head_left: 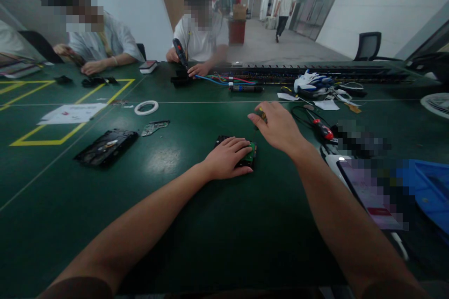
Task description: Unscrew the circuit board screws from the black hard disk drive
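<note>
A hard drive (253, 155) with a green circuit board lies on the table in front of me. My left hand (229, 156) lies over it, fingers across the top and thumb along the near edge, holding it against the tabletop and covering much of it. Just beyond and to the right, my right hand (275, 124) is raised and closed around a small yellow-and-dark tool (261, 114). Most of that tool is hidden by the fingers, so its kind is unclear. Thumb and fingers of this hand point left, apart from the drive.
Left on the green table (168, 215) lie a black casing (107, 147), a bare circuit board (155, 127) and a white ring (146, 108). To the right are a red-black screwdriver (323, 130), gloves (310, 82) and a blue tray (431, 187). Opposite, a person uses a power screwdriver (180, 53).
</note>
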Demonstrator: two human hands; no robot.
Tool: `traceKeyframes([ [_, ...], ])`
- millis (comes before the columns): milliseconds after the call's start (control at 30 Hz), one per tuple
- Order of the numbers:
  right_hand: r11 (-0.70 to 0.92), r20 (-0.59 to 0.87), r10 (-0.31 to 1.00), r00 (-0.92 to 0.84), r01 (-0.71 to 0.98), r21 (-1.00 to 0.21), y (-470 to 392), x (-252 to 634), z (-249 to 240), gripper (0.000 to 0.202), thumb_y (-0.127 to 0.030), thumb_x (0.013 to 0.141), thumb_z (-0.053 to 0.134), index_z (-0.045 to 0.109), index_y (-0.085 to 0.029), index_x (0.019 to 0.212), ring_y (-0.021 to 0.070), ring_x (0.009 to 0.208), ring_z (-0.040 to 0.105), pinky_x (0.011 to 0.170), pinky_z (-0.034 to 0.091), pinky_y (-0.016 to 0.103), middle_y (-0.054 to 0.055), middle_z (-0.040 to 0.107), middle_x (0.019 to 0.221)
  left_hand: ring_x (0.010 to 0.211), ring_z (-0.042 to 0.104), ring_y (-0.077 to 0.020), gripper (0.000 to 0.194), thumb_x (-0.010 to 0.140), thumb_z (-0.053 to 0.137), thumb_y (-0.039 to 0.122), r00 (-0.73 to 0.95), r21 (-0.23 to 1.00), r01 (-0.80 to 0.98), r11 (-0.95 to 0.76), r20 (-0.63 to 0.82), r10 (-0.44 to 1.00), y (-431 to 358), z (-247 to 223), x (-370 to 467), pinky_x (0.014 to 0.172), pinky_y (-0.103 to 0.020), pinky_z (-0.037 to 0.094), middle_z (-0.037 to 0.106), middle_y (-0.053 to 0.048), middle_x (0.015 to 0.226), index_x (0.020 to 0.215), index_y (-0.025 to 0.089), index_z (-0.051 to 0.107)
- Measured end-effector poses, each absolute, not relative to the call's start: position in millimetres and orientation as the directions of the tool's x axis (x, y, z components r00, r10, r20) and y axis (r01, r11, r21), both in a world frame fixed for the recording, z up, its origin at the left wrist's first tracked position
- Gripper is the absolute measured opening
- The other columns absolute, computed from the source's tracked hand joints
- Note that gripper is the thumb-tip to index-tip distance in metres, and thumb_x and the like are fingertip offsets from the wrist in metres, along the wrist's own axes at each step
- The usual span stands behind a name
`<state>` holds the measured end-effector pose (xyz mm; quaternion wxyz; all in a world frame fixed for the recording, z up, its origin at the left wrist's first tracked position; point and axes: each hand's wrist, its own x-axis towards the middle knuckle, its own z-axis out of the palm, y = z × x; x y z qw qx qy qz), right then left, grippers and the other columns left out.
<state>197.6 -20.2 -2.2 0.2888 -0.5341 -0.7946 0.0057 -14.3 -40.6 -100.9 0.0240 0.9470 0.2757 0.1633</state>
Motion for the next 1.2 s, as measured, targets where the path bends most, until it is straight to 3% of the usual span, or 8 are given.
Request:
traceKeyframes([
  [167, 0.526, 0.473, 0.81, -0.346, 0.785, -0.327, -22, 199, 4, 0.024, -0.029, 0.098, 0.063, 0.065, -0.021, 0.12, 0.0313, 0.111, 0.065, 0.098, 0.047, 0.046, 0.014, 0.071, 0.12, 0.149, 0.046, -0.0343, 0.072, 0.1, 0.049, 0.071, 0.793, 0.138, 0.513, -0.847, 0.301, 0.53, -40, -102, -15, 0.126, -0.056, 0.033, 0.053, -0.015, 0.156, 0.15, 0.02, 0.051],
  [300, 0.487, 0.433, 0.846, -0.313, 0.783, -0.386, -25, 199, 8, 0.031, -0.021, 0.094, 0.063, 0.062, -0.018, 0.125, 0.0291, 0.095, 0.068, 0.089, 0.05, 0.045, 0.012, 0.073, 0.108, 0.149, 0.046, -0.034, 0.074, 0.1, 0.048, 0.072, 0.794, 0.135, 0.513, -0.848, 0.299, 0.529, -40, -102, -15, 0.126, -0.055, 0.032, 0.053, -0.015, 0.157, 0.151, 0.018, 0.05],
  [400, 0.49, 0.419, 0.849, -0.323, 0.777, -0.395, -27, 199, 9, 0.026, -0.021, 0.097, 0.058, 0.064, -0.02, 0.122, 0.0268, 0.09, 0.066, 0.088, 0.05, 0.044, 0.011, 0.072, 0.104, 0.149, 0.046, -0.034, 0.073, 0.1, 0.048, 0.071, 0.793, 0.141, 0.515, -0.846, 0.298, 0.532, -40, -102, -15, 0.126, -0.056, 0.033, 0.053, -0.015, 0.156, 0.151, 0.02, 0.05],
  [567, 0.508, 0.454, 0.83, -0.323, 0.774, -0.378, -27, 199, 12, 0.025, -0.036, 0.1, 0.06, 0.071, -0.023, 0.118, 0.0289, 0.101, 0.064, 0.091, 0.049, 0.044, 0.013, 0.066, 0.111, 0.149, 0.046, -0.0341, 0.073, 0.099, 0.049, 0.071, 0.792, 0.145, 0.51, -0.848, 0.306, 0.529, -39, -103, -15, 0.125, -0.056, 0.034, 0.054, -0.015, 0.156, 0.151, 0.02, 0.051],
  [767, 0.532, 0.434, 0.827, -0.357, 0.747, -0.398, -33, 203, 21, 0.03, -0.021, 0.095, 0.06, 0.068, -0.022, 0.124, 0.0284, 0.1, 0.067, 0.089, 0.049, 0.043, 0.01, 0.074, 0.108, 0.149, 0.046, -0.0341, 0.074, 0.099, 0.05, 0.071, 0.794, 0.142, 0.513, -0.847, 0.297, 0.531, -40, -103, -15, 0.125, -0.056, 0.034, 0.054, -0.015, 0.156, 0.152, 0.019, 0.05],
  [867, 0.507, 0.413, 0.845, -0.338, 0.753, -0.42, -36, 202, 23, 0.024, -0.027, 0.096, 0.06, 0.07, -0.022, 0.118, 0.0266, 0.09, 0.067, 0.083, 0.049, 0.041, 0.008, 0.074, 0.1, 0.149, 0.046, -0.034, 0.073, 0.099, 0.051, 0.071, 0.79, 0.152, 0.512, -0.845, 0.304, 0.533, -40, -102, -14, 0.125, -0.056, 0.034, 0.054, -0.015, 0.155, 0.151, 0.02, 0.051],
  [1000, 0.541, 0.475, 0.807, -0.35, 0.761, -0.359, -33, 201, 20, 0.018, -0.034, 0.099, 0.061, 0.074, -0.024, 0.106, 0.0276, 0.098, 0.064, 0.089, 0.048, 0.043, 0.01, 0.069, 0.106, 0.149, 0.046, -0.0341, 0.072, 0.099, 0.051, 0.071, 0.79, 0.152, 0.513, -0.845, 0.302, 0.533, -41, -102, -14, 0.125, -0.056, 0.035, 0.054, -0.014, 0.156, 0.152, 0.021, 0.05],
  [1200, 0.558, 0.479, 0.795, -0.374, 0.759, -0.335, -31, 205, 21, 0.023, -0.014, 0.094, 0.056, 0.072, -0.022, 0.109, 0.0293, 0.108, 0.064, 0.098, 0.046, 0.046, 0.01, 0.072, 0.115, 0.149, 0.046, -0.0341, 0.074, 0.099, 0.049, 0.072, 0.794, 0.145, 0.514, -0.845, 0.292, 0.533, -40, -101, -15, 0.126, -0.055, 0.033, 0.053, -0.014, 0.157, 0.152, 0.02, 0.049],
])
